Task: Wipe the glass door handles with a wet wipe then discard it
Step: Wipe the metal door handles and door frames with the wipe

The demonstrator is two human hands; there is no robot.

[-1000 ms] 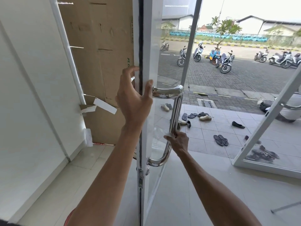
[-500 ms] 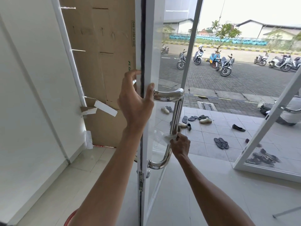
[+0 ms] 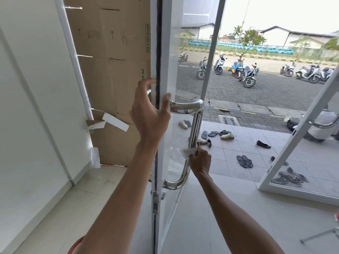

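A white-framed glass door (image 3: pixel 165 52) stands edge-on in front of me. Its chrome C-shaped handle (image 3: pixel 196 121) runs down the right side. My right hand (image 3: pixel 200 160) grips a white wet wipe (image 3: pixel 187 151) wrapped around the handle's lower shaft. My left hand (image 3: pixel 151 114) holds the door's edge just above the handle's top mount, thumb on the right face, fingers round the far side. A second door (image 3: pixel 300 125) with its own chrome handle (image 3: pixel 324 123) stands open at the right.
Cardboard sheets (image 3: pixel 113 70) lean behind the door, next to a white wall (image 3: pixel 33 107). Several sandals and shoes (image 3: pixel 227 135) lie on the tiled porch outside. A person's legs (image 3: pixel 319 129) show behind the right door. Motorbikes (image 3: pixel 244 72) are parked beyond.
My right hand has slid up the handle's shaft from near the lower bend, and the white wipe now shows. My left hand keeps its hold on the door edge.
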